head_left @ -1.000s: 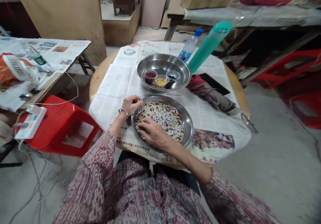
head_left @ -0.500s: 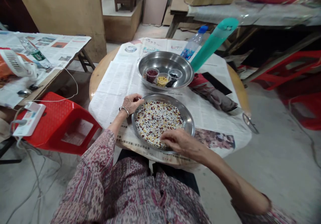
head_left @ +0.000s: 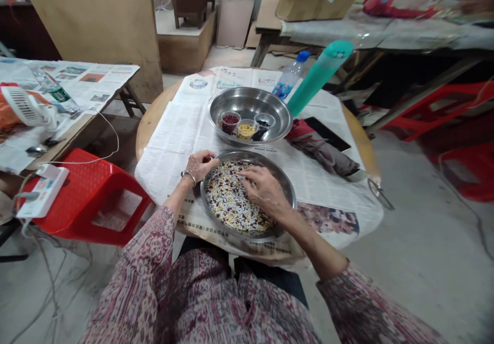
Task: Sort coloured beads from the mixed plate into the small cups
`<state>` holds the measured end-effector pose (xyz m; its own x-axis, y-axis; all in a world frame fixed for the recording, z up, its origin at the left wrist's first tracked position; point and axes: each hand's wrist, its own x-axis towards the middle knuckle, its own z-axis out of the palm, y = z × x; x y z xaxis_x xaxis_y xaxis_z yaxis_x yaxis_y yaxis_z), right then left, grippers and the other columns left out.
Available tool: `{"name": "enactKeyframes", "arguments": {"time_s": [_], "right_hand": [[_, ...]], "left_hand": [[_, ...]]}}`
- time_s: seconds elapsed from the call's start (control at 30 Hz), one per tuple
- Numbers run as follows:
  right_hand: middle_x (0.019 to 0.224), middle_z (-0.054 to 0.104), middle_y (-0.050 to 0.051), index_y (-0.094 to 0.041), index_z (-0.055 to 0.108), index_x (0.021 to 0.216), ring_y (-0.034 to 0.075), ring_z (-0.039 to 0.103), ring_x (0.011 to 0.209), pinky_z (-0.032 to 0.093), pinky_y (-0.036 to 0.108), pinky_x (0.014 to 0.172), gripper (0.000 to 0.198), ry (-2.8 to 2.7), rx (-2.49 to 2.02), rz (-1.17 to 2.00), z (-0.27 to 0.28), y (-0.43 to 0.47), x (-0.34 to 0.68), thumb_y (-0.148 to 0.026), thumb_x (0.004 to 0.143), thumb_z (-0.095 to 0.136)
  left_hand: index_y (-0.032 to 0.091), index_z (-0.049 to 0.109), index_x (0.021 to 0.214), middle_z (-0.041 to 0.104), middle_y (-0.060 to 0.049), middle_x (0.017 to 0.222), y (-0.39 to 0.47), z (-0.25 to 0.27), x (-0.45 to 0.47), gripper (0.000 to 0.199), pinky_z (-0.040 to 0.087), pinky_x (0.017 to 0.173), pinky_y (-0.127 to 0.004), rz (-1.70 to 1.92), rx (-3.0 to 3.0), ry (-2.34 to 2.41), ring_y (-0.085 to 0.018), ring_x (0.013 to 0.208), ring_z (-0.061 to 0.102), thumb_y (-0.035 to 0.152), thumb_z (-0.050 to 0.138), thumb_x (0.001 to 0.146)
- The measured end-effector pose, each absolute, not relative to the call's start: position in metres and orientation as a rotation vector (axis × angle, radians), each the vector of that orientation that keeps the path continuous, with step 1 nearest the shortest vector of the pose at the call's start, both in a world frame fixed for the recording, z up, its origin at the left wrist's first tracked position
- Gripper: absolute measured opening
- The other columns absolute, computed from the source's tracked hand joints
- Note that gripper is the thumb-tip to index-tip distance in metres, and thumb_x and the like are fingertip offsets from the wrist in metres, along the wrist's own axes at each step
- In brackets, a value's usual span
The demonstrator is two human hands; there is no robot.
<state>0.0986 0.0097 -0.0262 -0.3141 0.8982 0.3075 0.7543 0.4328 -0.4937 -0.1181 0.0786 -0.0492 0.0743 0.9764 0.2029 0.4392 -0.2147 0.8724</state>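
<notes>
A round metal tray point(head_left: 286, 185) in front of me holds a layer of mixed white, dark red and yellow beads or grains point(head_left: 233, 205); which they are, I cannot tell. My left hand point(head_left: 203, 166), a bracelet at its wrist, is at the tray's upper left rim. Its fingers are curled together, and what lies inside them is hidden. Over the mixed layer is my right hand point(head_left: 265, 191), palm down, fingers reaching toward the upper middle with gaps between them. Beyond the tray, a metal basin point(head_left: 266, 97) carries small clear cups of dark red point(head_left: 230, 120), yellow point(head_left: 246, 129) and black pieces point(head_left: 264, 123).
Newspaper point(head_left: 170, 143) covers the round table. A blue-capped bottle point(head_left: 289, 76), a teal cylinder point(head_left: 318, 79), a folded umbrella point(head_left: 324, 151) and a dark phone-like slab point(head_left: 328, 134) lie at the back right. Left stands a red stool point(head_left: 92, 200) with a power strip point(head_left: 42, 192).
My right hand has moved from the tray's lower right up to its upper middle, and its fingers have spread from a pinch. My left hand stays at the rim. The view shifted slightly.
</notes>
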Motion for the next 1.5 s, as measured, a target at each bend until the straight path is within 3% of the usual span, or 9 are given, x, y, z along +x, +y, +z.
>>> {"name": "enactKeyframes", "arguments": {"time_s": [0.1,0.2,0.43,0.57,0.67,0.8,1.17,1.5], "right_hand": [[0.111,0.066,0.011,-0.02,0.071,0.103,0.025,0.055,0.108,0.046,0.045,0.098,0.02,-2.333,-1.192,0.364,-0.022,0.001,0.083,-0.024,0.089,0.057],[0.099,0.066,0.008,-0.02,0.07,0.086,0.023,0.057,0.099,0.048,0.041,0.091,0.011,-2.506,-1.031,0.431,-0.017,-0.009,0.077,-0.024,0.089,0.06],[0.081,0.064,0.003,-0.02,0.06,0.077,0.017,0.057,0.077,0.044,0.031,0.073,0.009,-2.317,-1.372,0.465,-0.001,-0.004,0.097,-0.014,0.083,0.058],[0.071,0.066,0.0,-0.021,0.063,0.075,0.014,0.056,0.063,0.04,0.027,0.062,0.009,-2.174,-1.497,0.645,0.013,0.013,0.101,-0.023,0.082,0.058],[0.07,0.068,0.001,-0.02,0.068,0.08,0.014,0.058,0.062,0.043,0.028,0.062,0.015,-1.948,-1.46,0.662,0.027,0.035,0.1,-0.031,0.082,0.057],[0.079,0.073,0.006,-0.018,0.072,0.084,0.016,0.061,0.067,0.048,0.031,0.068,0.022,-1.806,-1.435,0.453,0.046,0.077,0.096,-0.034,0.082,0.057],[0.095,0.073,0.011,-0.021,0.077,0.092,0.025,0.063,0.092,0.048,0.04,0.079,0.024,-2.107,-1.712,0.16,0.049,0.177,0.056,-0.023,0.08,0.056],[0.08,0.07,0.016,-0.015,0.076,0.086,0.031,0.066,0.089,0.049,0.046,0.076,0.02,-2.155,-1.819,0.111,0.038,0.199,0.044,-0.028,0.081,0.062]], "left_hand": [[0.016,0.068,0.077,0.052,0.005,0.056,0.078,-0.048,-0.118,0.017,0.037,0.056,-0.022,1.097,1.701,1.402,-0.009,0.057,0.044,0.033,0.065,0.073],[0.016,0.068,0.077,0.051,0.006,0.056,0.077,-0.048,-0.118,0.017,0.036,0.056,-0.022,1.108,1.698,1.399,-0.009,0.056,0.044,0.033,0.065,0.072],[0.017,0.067,0.081,0.049,0.007,0.058,0.077,-0.047,-0.119,0.017,0.036,0.056,-0.021,1.133,1.668,1.354,-0.008,0.055,0.043,0.03,0.067,0.071],[0.017,0.065,0.079,0.05,0.007,0.058,0.076,-0.047,-0.119,0.016,0.036,0.057,-0.021,1.129,1.657,1.343,-0.008,0.055,0.042,0.03,0.067,0.071],[0.017,0.064,0.076,0.048,0.007,0.057,0.076,-0.048,-0.119,0.016,0.035,0.055,-0.021,1.123,1.653,1.34,-0.008,0.055,0.041,0.032,0.067,0.071],[0.017,0.063,0.074,0.047,0.007,0.055,0.075,-0.048,-0.118,0.016,0.034,0.054,-0.02,1.13,1.64,1.319,-0.008,0.054,0.04,0.032,0.066,0.071],[0.016,0.066,0.076,0.049,0.007,0.057,0.074,-0.048,-0.12,0.014,0.035,0.054,-0.02,1.103,1.635,1.371,-0.007,0.055,0.042,0.03,0.068,0.074],[0.017,0.065,0.075,0.049,0.007,0.057,0.073,-0.048,-0.118,0.01,0.036,0.056,-0.021,1.102,1.639,1.351,-0.007,0.054,0.042,0.027,0.067,0.074]]}}
